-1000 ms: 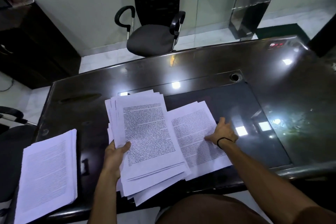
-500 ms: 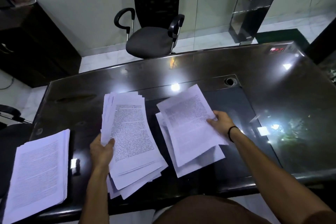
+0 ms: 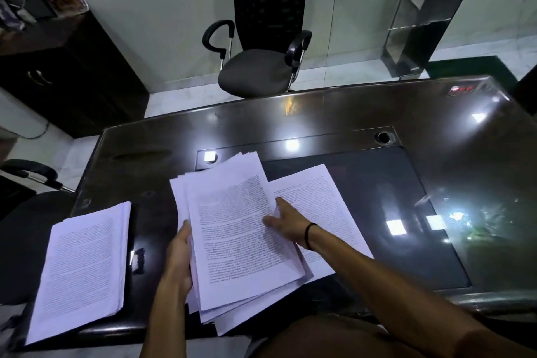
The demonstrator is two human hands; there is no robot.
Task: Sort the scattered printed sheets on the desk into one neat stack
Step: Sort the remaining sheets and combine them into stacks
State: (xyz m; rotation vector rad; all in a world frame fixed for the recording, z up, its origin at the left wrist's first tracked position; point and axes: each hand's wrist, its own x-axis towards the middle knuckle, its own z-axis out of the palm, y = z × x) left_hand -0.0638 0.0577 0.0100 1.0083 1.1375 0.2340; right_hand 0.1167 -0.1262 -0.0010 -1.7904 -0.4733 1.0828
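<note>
Holding a fanned bundle of printed sheets (image 3: 232, 238) over the near-middle of the dark glossy desk (image 3: 377, 113), the left hand (image 3: 181, 253) grips the bundle's left edge, thumb on top and fingers tucked under, so that's a real hold and not just a rest. The sheets are white with dense black text, and they're pretty messy: corners stick out at the top and bottom at different angles. The right hand (image 3: 286, 222), with a black band at the wrist, pinches the top sheet at its right edge, thumb lying on the printed face. Just right of the bundle, partly under it and under the right forearm, a few more loose pages (image 3: 325, 200) lie flat on the desk's darker inset panel. Way over at the desk's left edge sits a thicker pile of pages (image 3: 84, 267), fairly squared up and well apart from the bundle. Beyond the far edge there's a black mesh office chair (image 3: 258, 46) facing the desk.
</note>
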